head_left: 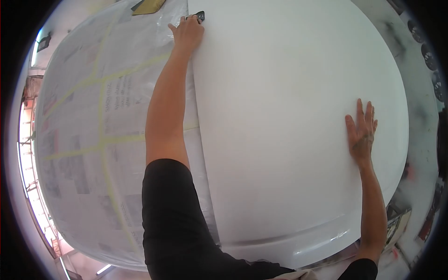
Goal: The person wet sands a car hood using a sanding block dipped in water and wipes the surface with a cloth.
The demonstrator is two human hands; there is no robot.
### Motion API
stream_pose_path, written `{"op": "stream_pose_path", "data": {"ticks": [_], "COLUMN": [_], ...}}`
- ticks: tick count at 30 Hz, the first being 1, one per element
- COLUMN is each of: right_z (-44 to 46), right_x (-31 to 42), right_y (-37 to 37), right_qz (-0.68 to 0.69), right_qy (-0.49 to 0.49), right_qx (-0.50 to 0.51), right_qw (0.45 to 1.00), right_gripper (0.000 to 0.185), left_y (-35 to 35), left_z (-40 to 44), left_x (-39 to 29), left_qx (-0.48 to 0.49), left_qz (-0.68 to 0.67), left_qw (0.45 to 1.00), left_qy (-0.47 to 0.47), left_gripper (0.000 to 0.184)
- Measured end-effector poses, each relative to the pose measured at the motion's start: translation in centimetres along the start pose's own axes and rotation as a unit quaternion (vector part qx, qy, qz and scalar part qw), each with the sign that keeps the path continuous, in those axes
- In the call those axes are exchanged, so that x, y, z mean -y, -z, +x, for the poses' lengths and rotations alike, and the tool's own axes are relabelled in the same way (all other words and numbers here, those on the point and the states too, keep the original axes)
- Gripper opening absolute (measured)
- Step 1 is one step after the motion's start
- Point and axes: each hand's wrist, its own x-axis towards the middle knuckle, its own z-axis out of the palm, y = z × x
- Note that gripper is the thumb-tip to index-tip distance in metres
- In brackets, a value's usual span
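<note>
My left hand point(189, 33) reaches to the top of the view, its fingers closed round a small black object point(200, 17) at the edge between the white panel point(280, 116) and the covered surface. Flat on the right part of the smooth white panel lies my right hand point(361, 135), fingers spread, holding nothing. Clear plastic over printed paper, joined with yellow tape point(123, 139), makes up the covering point(79, 116) left of my left arm. A brown sheet point(148, 6) rests on that covering near the top.
Round dark objects point(430, 57) stand along the far right. Below my right forearm, a framed item point(397, 227) stands beside the panel on the grey floor point(410, 186). A bright opening point(32, 186) shows at the far left.
</note>
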Motion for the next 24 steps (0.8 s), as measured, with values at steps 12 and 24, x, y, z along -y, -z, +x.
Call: {"op": "stream_pose_path", "data": {"ticks": [12,24], "right_z": [-0.1,0.1], "right_x": [-0.1,1.6], "right_y": [-1.0,0.3], "right_qz": [0.018,-0.005], "right_qy": [0.007,0.017], "right_qx": [-0.009,-0.045], "right_qw": [1.0,0.999], "right_gripper": [0.065,0.066], "left_y": [-1.6,10.8], "left_z": [-1.0,-25.0], "left_x": [-0.1,-4.9], "left_qx": [0.004,0.1], "left_qz": [0.009,-0.086], "left_qw": [0.997,0.973], "left_qy": [-0.071,-0.191], "left_gripper": [0.044,0.043]}}
